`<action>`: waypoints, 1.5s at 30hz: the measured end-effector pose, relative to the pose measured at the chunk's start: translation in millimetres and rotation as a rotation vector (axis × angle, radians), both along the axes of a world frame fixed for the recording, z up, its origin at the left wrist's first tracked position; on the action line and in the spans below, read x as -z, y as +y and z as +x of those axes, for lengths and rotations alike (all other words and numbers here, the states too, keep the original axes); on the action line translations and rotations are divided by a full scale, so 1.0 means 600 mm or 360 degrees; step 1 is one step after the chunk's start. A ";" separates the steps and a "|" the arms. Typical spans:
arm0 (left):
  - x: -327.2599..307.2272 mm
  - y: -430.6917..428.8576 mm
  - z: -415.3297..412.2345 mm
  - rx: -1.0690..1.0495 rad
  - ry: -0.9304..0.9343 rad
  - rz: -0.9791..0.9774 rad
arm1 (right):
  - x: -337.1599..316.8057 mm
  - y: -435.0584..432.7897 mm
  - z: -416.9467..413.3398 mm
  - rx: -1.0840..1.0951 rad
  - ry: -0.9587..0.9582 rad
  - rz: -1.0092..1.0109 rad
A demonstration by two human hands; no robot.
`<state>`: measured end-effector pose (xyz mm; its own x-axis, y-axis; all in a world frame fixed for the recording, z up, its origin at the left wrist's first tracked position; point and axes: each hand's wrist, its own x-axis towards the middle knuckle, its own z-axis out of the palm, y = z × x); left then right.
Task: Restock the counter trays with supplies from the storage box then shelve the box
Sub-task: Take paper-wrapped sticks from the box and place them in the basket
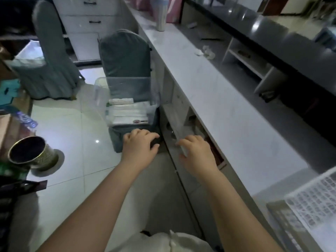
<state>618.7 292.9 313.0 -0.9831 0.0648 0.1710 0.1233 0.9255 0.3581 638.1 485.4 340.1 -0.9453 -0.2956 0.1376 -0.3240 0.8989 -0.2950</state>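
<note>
A clear plastic storage box (pixel 99 99) holding white packets stands on the seat of a grey-green covered chair (pixel 125 55) beside the counter. My left hand (pixel 139 145) curls over the front right corner of that seat, just below the box. My right hand (pixel 197 151) grips the edge of an open grey cabinet door (pixel 179 127) under the white counter top (pixel 227 110). A white mesh tray (pixel 314 200) sits on the counter at the lower right. Inside the cabinet it is dark and unclear.
A second covered chair (pixel 49 51) stands further left. A metal tin (pixel 32 153) and clutter fill a surface at the left edge. A tall cup (pixel 161 17) and crumpled tissue (pixel 204 51) lie on the counter. White drawers (pixel 91 20) stand at the back.
</note>
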 end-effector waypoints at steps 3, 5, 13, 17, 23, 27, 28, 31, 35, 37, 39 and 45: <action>0.017 -0.072 -0.033 -0.0056 -0.0055 -0.0020 | 0.014 -0.082 -0.051 -0.0120 -0.0046 0.0001; 0.030 -0.108 -0.057 -0.0099 -0.0110 -0.0032 | 0.020 -0.120 -0.088 -0.0160 -0.0075 -0.0011; 0.070 -0.207 -0.192 -0.0342 -0.0250 0.0000 | 0.052 -0.218 -0.271 -0.0322 -0.0169 -0.0027; 0.082 -0.254 -0.300 -0.0510 -0.0263 0.0019 | 0.080 -0.253 -0.413 -0.0394 -0.0194 -0.0043; 0.102 -0.282 -0.485 -0.0602 -0.0445 -0.0043 | 0.130 -0.291 -0.653 -0.0526 -0.0405 0.0001; 0.130 -0.298 -0.582 -0.0597 -0.0572 -0.0052 | 0.164 -0.322 -0.782 -0.0548 -0.0535 0.0041; 0.140 -0.303 -0.600 -0.0595 -0.0618 -0.0048 | 0.175 -0.330 -0.806 -0.0552 -0.0575 0.0056; 0.174 -0.325 -0.643 -0.0590 -0.0734 -0.0040 | 0.214 -0.353 -0.851 -0.0564 -0.0716 0.0060; 0.238 -0.369 -0.706 -0.0540 -0.0905 -0.0058 | 0.281 -0.372 -0.890 -0.0549 -0.0961 0.0198; 0.278 -0.391 -0.744 -0.0454 -0.1016 -0.0043 | 0.316 -0.379 -0.914 -0.0484 -0.1078 0.0259; 0.318 -0.414 -0.779 -0.0300 -0.1147 -0.0086 | 0.347 -0.385 -0.936 -0.0395 -0.1166 0.0291; 0.417 -0.474 -0.887 0.0316 -0.1438 -0.0496 | 0.423 -0.396 -0.993 -0.0086 -0.1437 0.0327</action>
